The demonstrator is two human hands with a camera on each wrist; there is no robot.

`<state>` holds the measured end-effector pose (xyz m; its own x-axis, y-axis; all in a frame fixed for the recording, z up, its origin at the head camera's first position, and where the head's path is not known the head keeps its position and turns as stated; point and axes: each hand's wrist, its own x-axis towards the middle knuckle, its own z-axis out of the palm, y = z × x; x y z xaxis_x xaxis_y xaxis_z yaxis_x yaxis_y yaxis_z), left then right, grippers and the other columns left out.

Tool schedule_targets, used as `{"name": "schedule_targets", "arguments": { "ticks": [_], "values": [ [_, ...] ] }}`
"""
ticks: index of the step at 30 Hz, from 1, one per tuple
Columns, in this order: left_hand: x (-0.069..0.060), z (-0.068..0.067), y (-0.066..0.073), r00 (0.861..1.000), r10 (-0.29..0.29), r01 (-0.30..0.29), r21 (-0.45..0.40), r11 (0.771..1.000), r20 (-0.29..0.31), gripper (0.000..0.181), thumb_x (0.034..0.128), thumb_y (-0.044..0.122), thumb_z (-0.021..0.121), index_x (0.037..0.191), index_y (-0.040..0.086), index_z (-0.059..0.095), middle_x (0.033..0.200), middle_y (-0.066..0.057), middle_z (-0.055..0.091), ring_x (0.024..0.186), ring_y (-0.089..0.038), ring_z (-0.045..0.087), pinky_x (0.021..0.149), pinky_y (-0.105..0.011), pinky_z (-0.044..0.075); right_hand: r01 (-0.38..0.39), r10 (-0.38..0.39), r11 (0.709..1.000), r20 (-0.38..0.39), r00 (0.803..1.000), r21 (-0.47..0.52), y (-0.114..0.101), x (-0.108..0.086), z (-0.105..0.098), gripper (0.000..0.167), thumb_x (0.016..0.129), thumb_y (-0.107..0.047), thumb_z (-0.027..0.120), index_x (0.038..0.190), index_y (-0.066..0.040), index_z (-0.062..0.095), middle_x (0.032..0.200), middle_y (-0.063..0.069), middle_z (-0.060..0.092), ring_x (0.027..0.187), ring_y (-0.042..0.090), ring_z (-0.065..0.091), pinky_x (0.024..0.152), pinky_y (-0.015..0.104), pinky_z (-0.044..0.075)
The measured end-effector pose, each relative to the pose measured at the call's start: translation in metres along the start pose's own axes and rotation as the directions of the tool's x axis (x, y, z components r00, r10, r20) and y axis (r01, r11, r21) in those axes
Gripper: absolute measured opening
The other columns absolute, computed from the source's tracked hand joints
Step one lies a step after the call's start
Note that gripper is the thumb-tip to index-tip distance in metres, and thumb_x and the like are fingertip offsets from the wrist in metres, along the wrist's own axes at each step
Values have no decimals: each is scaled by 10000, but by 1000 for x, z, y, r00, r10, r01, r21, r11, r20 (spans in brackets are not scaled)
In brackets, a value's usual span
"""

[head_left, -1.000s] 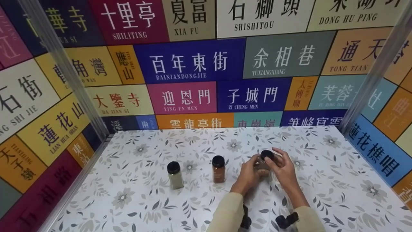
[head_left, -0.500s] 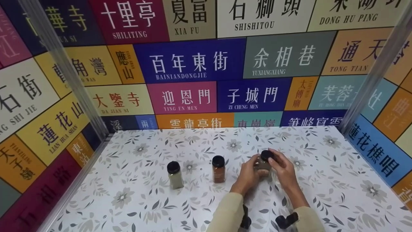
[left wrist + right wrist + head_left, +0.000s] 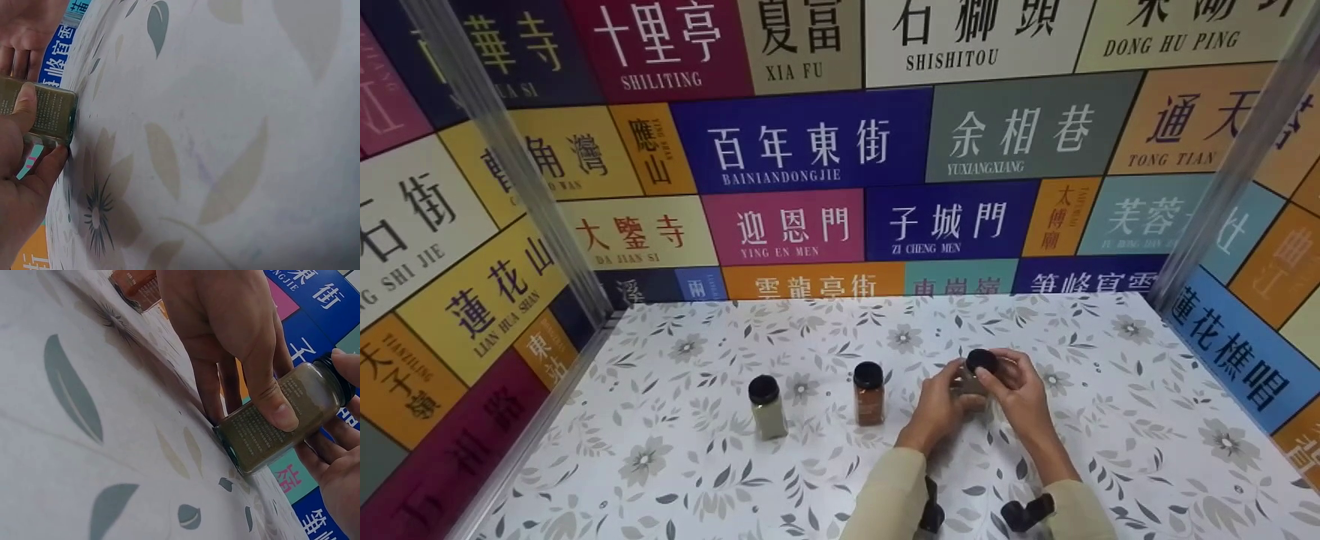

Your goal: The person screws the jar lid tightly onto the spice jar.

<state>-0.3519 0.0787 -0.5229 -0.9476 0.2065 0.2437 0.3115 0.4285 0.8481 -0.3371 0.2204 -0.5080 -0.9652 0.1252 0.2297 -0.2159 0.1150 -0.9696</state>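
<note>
A clear glass spice jar of brown-green powder with a black cap stands upright on the table. Its bottom edge appears to touch the tabletop in the right wrist view. My left hand grips the jar's body, thumb across the printed side. At the cap is my right hand, its thumb and fingers pinching it from the right. The left wrist view shows the jar's lower part between my left thumb and fingers; the cap lies outside that view.
To the left of my hands stands a capped jar of orange-brown powder. Farther left is another capped jar, with pale green powder. Both are upright on the floral-patterned table. Walls of colourful signs enclose the back and sides.
My right thumb and fingers have shifted around the cap and back, with the wrist nearly in place. My left hand and the jar have stayed where they were.
</note>
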Motion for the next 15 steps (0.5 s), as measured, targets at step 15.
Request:
{"name": "schedule_targets", "arguments": {
  "ticks": [15],
  "values": [
    [0, -1, -1, 1000, 29, -29, 14, 999, -8, 549, 816, 207, 806, 1322, 146, 604, 1167, -72, 742, 1126, -188, 702, 987, -254, 532, 58, -56, 997, 49, 997, -50, 2, 0, -4, 423, 1009, -121, 571, 1423, -41, 539, 1457, 219, 539, 1143, -173, 537, 968, 36, 425]
  ]
}}
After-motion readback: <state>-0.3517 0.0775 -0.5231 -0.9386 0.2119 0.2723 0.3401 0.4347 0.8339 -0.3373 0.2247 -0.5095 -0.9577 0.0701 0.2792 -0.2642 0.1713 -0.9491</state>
